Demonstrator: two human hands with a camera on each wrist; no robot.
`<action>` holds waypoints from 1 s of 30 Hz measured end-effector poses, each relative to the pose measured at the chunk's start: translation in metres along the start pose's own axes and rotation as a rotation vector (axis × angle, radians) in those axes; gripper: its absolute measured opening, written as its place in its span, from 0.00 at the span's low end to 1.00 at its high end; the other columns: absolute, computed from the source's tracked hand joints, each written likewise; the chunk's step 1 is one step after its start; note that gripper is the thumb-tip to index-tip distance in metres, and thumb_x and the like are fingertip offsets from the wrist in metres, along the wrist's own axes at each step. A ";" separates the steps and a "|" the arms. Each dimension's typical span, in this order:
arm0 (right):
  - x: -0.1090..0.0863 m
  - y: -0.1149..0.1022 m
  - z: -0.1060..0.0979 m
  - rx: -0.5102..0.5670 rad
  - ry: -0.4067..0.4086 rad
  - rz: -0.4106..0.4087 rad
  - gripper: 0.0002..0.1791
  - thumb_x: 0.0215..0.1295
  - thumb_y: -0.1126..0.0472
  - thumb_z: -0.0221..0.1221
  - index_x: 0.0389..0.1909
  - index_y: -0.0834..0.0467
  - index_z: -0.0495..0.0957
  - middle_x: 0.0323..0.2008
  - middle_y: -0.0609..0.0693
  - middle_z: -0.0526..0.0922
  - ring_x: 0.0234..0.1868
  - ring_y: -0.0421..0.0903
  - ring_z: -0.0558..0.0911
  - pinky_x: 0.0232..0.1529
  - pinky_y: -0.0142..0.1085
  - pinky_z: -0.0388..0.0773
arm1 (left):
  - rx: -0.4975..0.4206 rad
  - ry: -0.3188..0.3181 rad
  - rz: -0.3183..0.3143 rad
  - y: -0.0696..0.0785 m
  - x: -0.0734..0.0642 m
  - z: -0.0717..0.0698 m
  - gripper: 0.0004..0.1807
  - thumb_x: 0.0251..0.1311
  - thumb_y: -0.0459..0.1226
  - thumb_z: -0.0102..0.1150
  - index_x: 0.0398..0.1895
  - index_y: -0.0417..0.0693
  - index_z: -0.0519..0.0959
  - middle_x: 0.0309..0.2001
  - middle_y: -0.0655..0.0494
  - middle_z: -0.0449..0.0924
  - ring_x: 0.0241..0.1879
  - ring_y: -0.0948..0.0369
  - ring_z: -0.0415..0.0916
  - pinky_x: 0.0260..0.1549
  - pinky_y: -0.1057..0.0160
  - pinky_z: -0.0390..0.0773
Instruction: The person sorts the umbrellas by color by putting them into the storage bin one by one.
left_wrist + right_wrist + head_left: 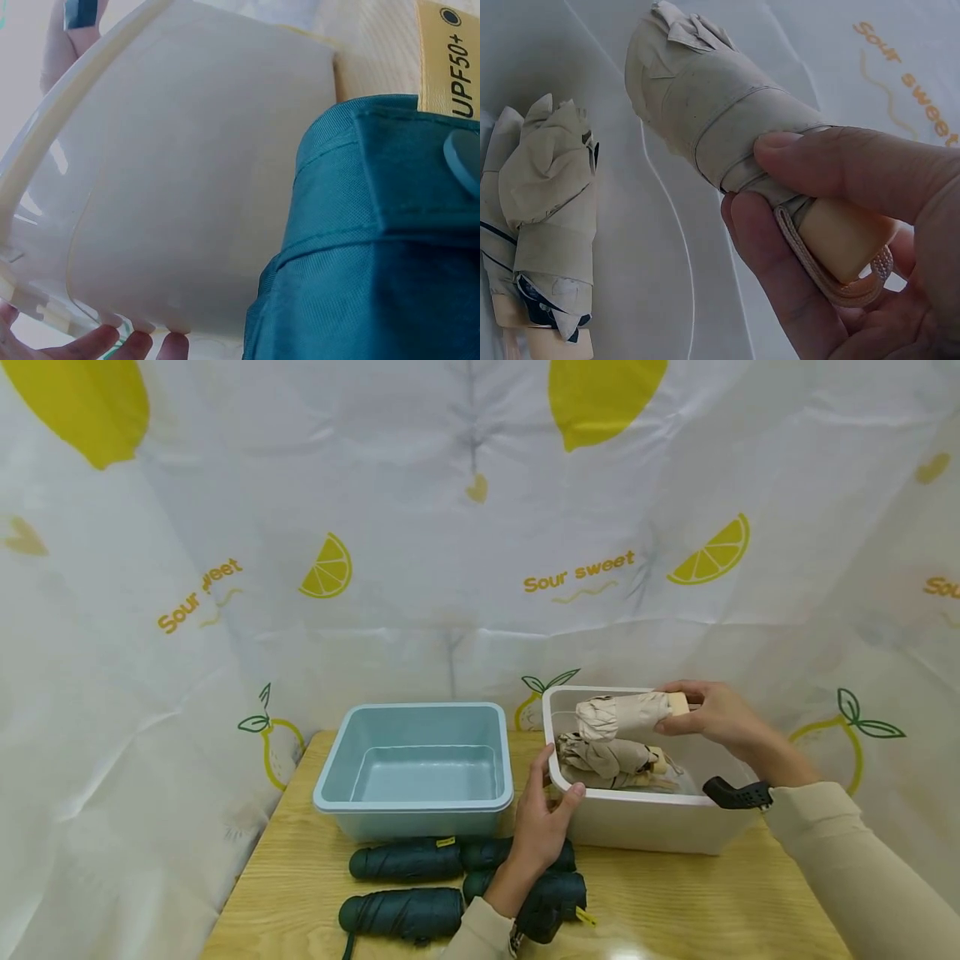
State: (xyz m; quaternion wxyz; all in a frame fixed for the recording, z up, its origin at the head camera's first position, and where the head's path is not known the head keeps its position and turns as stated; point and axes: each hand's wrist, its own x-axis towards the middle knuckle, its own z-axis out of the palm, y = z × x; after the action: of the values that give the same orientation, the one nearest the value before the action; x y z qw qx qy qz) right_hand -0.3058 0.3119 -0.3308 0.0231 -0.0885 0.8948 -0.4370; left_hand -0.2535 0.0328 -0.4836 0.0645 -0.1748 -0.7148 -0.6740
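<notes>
A folded beige umbrella (633, 714) is gripped near its pale handle by my right hand (708, 718), at the top of the white bin (645, 818). In the right wrist view, thumb and fingers close round the umbrella (727, 112), and a cord loop hangs by its handle. More folded beige umbrellas (611, 764) lie inside the bin, at its left end; the right wrist view shows two of them (551, 202) side by side. My left hand (540, 818) holds the bin's near left corner, thumb on the rim and fingers against the outer side.
Several folded dark green umbrellas (405, 912) lie on the wooden table (645, 902) in front, partly under my left forearm. A light blue basin (412, 822) stands left of the white bin. A lemon-print curtain (420, 610) hangs behind and at both sides.
</notes>
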 end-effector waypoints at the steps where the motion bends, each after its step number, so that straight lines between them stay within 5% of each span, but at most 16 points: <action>1: 0.003 0.000 0.001 -0.001 -0.004 0.003 0.37 0.58 0.61 0.73 0.67 0.66 0.72 0.51 0.59 0.81 0.40 0.38 0.81 0.41 0.34 0.80 | -0.001 -0.002 0.002 0.000 0.000 0.000 0.37 0.72 0.52 0.57 0.80 0.69 0.54 0.74 0.46 0.65 0.70 0.47 0.68 0.56 0.47 0.81; 12: 0.030 0.007 0.012 -0.008 -0.076 0.033 0.37 0.59 0.61 0.72 0.68 0.67 0.71 0.54 0.64 0.81 0.41 0.44 0.82 0.41 0.36 0.81 | -0.019 -0.013 0.004 0.000 0.000 0.000 0.36 0.72 0.52 0.56 0.80 0.75 0.53 0.74 0.45 0.65 0.70 0.44 0.67 0.54 0.57 0.80; 30: 0.058 0.022 0.026 0.122 -0.133 0.054 0.33 0.59 0.69 0.69 0.65 0.75 0.69 0.48 0.59 0.82 0.40 0.42 0.83 0.45 0.38 0.85 | -0.002 -0.005 -0.006 -0.001 0.000 0.000 0.37 0.72 0.52 0.57 0.80 0.70 0.54 0.74 0.46 0.64 0.70 0.46 0.67 0.55 0.53 0.80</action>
State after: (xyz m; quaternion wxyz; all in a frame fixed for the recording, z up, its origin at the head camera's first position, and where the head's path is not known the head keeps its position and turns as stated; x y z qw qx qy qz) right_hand -0.3627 0.2949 -0.3621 0.0997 -0.0918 0.8650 -0.4832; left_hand -0.2540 0.0328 -0.4840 0.0605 -0.1745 -0.7148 -0.6746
